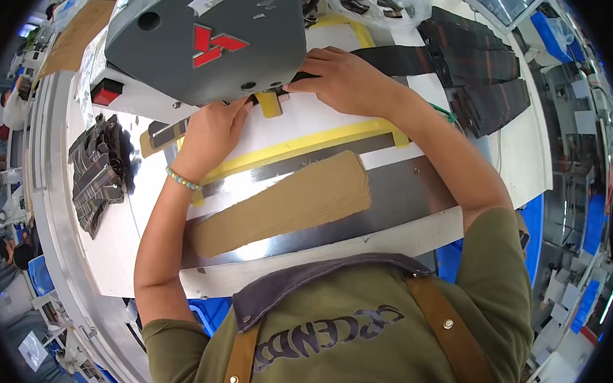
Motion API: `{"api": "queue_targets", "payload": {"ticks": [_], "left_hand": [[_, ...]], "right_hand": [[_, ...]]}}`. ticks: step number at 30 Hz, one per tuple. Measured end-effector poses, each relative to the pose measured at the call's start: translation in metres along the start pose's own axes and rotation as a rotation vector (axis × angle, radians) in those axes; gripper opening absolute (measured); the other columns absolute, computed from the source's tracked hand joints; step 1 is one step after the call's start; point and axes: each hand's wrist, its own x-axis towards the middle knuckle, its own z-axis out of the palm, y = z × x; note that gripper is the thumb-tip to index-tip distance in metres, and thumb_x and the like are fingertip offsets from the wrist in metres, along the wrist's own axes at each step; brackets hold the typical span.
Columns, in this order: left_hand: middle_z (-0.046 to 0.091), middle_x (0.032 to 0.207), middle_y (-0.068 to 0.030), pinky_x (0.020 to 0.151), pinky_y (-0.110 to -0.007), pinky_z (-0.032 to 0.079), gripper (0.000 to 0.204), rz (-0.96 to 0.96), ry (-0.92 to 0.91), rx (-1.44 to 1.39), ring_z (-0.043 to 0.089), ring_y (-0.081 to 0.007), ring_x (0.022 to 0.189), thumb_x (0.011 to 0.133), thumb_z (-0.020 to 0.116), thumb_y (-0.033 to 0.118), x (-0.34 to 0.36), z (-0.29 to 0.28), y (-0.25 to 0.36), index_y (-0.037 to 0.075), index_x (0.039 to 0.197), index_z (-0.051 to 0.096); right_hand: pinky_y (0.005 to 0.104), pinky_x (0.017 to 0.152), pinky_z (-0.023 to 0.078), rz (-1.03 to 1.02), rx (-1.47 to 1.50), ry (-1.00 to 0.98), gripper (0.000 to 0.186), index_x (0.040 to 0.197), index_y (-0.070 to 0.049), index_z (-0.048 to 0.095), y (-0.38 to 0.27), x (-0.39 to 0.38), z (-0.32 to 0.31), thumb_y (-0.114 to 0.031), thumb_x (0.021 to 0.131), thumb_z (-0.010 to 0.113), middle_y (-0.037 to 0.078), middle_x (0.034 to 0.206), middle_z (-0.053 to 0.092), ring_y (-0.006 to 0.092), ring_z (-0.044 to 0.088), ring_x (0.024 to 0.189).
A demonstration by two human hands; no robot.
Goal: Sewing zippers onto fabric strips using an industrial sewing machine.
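Cloth strip [393, 60], dark and flat, is seen stretched between the stack of plaid strips [491, 104] at the right of the table and the right hand [350, 83], beside the lower edge of the grey machine head [154, 59]. Its near end is hidden by the hand and the head. Between the right thumb and the fingers a dark bit of cloth is shown, the thumb being held apart from the forefinger; whether the cloth is pinched or only pressed down cannot be told. The left hand [212, 132] is placed at the other side of the yellow tab [269, 105], with its fingers bent close together beside a dark edge under the head; whether anything is clamped there cannot be told either.

The step in hand is judged to be the lining up of the strip under the head, over the white sheet [303, 125] bordered with yellow tape [309, 144]. For the next move, a flat, straight lie of the cloth seems to be called for, with even tension from both sides and fingertips placed clear of the working spot. The cardboard piece [285, 204] is left untouched on the metal plate [417, 187], nearer the body.
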Motion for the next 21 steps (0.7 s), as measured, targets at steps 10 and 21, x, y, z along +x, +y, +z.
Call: {"api": "queue_targets", "payload": {"ticks": [10,21], "left_hand": [[0.080,0.105,-0.0186,0.073,-0.038,0.060,0.031,-0.198,0.347,-0.466,0.078,-0.0259,0.080,0.102,0.078,0.017,0.022,0.031,-0.010,-0.007,0.121,0.073],[0.078,0.106,-0.0104,0.068,-0.028,0.065,0.034,-0.410,0.213,-0.691,0.073,-0.0143,0.084,0.101,0.079,0.019,0.020,0.021,0.005,-0.010,0.118,0.074]], "right_hand": [[0.0384,0.100,0.058,0.031,0.006,0.185,0.024,0.105,-0.007,0.079,-0.012,0.001,0.003,-0.005,0.082,0.075,0.001,0.118,0.077,0.0221,0.071,0.110],[0.0378,0.096,0.059,-0.159,0.046,0.149,0.030,0.115,-0.005,0.078,-0.022,0.001,-0.003,-0.009,0.086,0.075,0.004,0.122,0.077,0.0225,0.071,0.113]]}}
